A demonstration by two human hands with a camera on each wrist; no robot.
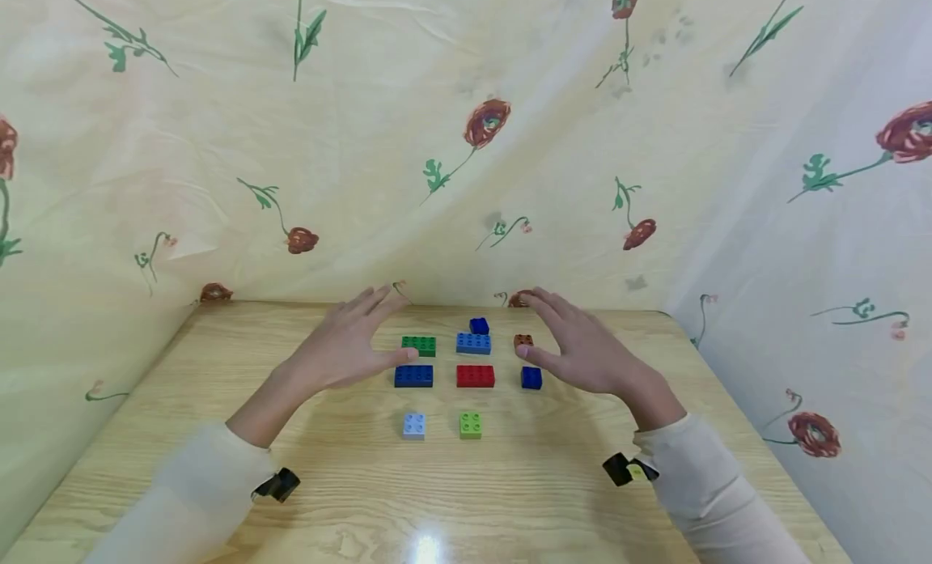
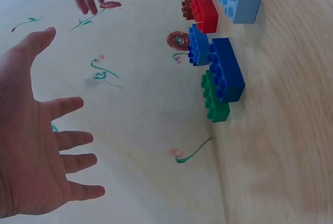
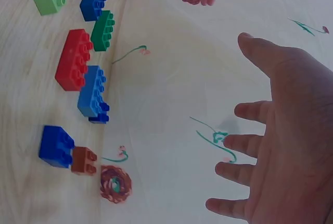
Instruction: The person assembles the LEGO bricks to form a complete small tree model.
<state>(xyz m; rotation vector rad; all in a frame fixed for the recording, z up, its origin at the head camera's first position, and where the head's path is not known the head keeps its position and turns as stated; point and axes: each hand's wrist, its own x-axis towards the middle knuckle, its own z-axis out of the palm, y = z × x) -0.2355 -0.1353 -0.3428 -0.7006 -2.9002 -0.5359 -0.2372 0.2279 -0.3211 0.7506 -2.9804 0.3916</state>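
Both hands hover above the table with fingers spread and nothing in them. My left hand [image 1: 348, 341] is nearest the green brick [image 1: 418, 345] and the dark blue long brick [image 1: 413, 376]. On the other side, my right hand [image 1: 582, 345] is near the brown brick [image 1: 523, 341] and a small dark blue brick [image 1: 531, 378]. Between the hands lie a medium blue brick [image 1: 473, 343], a red brick [image 1: 476, 376] and another small dark blue brick [image 1: 479, 326] at the back. Closer to me are a light blue brick [image 1: 413, 426] and a lime green brick [image 1: 470, 426].
The bricks stand apart in loose rows on a wooden table [image 1: 349, 483]. A floral cloth [image 1: 379, 143] hangs behind the table's far edge and along its sides. Each sleeve cuff carries a dark strap [image 1: 277, 485].
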